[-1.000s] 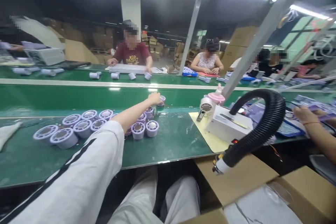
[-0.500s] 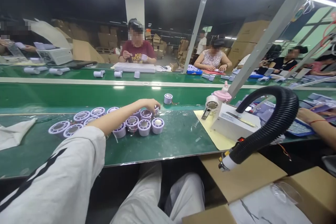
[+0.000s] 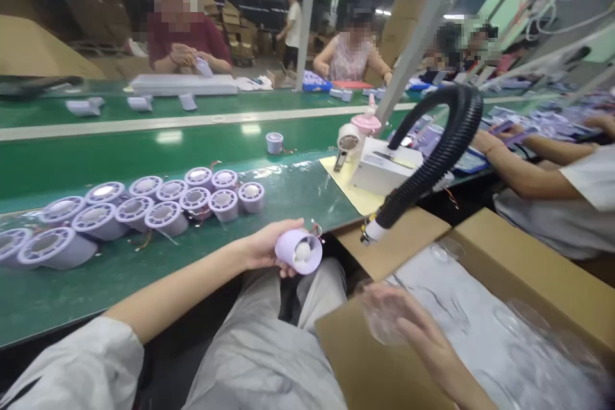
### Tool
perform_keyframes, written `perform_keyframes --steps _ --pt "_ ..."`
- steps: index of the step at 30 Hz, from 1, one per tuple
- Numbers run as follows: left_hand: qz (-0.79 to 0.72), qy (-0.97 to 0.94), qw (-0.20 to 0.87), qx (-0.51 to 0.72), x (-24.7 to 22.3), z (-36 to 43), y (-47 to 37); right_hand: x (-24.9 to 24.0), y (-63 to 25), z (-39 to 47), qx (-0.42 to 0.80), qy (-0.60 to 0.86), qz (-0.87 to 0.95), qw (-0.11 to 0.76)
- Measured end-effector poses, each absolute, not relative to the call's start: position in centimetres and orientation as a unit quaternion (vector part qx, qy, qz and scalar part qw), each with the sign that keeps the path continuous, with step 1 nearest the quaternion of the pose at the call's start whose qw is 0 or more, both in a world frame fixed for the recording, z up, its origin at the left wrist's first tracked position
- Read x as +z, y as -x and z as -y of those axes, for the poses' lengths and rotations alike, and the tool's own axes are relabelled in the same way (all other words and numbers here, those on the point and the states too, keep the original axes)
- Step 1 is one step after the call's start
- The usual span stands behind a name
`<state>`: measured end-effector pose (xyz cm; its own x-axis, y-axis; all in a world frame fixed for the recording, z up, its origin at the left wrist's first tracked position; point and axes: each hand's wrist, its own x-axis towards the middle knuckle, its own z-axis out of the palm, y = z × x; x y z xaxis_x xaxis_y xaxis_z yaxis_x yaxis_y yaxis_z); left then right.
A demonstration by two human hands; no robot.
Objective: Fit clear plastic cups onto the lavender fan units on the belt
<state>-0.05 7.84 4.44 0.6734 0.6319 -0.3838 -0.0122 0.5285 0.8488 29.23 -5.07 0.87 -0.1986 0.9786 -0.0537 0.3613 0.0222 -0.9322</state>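
My left hand (image 3: 270, 247) is wrapped round a purple cylindrical part (image 3: 300, 251), tilted so its open end faces me, with thin wires at its upper edge. To the right, above the cardboard box (image 3: 384, 359), my right hand (image 3: 408, 314) holds a clear plastic piece (image 3: 382, 323); both are smeared by motion. Rows of similar purple cylinders (image 3: 166, 216) stand on the green bench at the left, their round tops up. One more purple cylinder (image 3: 274, 143) stands apart, further back.
A white machine (image 3: 382, 163) with a black flexible hose (image 3: 444, 166) stands on yellow paper (image 3: 358, 195). Clear plastic pieces (image 3: 538, 346) lie in the box. Right of it sits a co-worker (image 3: 542, 182); others sit across the green line (image 3: 202, 138).
My left hand has come back from the rows toward my lap with a purple cylinder. My right hand has entered view with a clear piece. The view has shifted right.
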Motion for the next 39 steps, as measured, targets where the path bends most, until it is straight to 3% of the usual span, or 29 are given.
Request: perform_keyframes --steps 3,6,10,13,16,21,28,34,39 --pt "-0.34 -0.422 0.829 0.136 2.7 -5.0 -1.9 2.7 -25.4 4.5 0.263 0.473 0.79 0.288" --pt "-0.334 -0.494 0.798 0.09 2.3 -4.0 -2.6 3.3 -23.5 4.0 0.143 0.481 0.837 0.22" --pt "-0.336 -0.67 0.659 0.066 2.6 -3.6 -2.2 3.2 -22.9 3.5 0.161 0.504 0.838 0.137" --pt "-0.333 -0.77 0.53 0.122 2.9 -3.0 -1.7 3.0 -22.8 3.3 0.189 0.516 0.825 0.135" --pt "-0.337 -0.799 0.472 0.162 3.1 -2.2 -1.5 3.1 -22.7 3.4 0.244 0.513 0.812 0.131" --pt "-0.358 -0.76 0.491 0.232 2.1 -1.7 -1.6 3.3 -22.5 3.6 0.415 0.521 0.71 0.229" --pt "-0.284 -0.815 0.436 0.254 -0.1 -1.8 -1.3 3.1 -22.9 3.4 0.457 0.543 0.595 0.378" --pt "-0.292 -0.674 0.629 0.256 0.1 -1.0 -1.4 2.3 -23.9 3.2 0.537 0.472 0.554 0.427" --pt "-0.329 -0.543 0.73 0.253 0.3 -0.1 -1.3 1.7 -24.2 4.2 0.367 0.435 0.738 0.363"
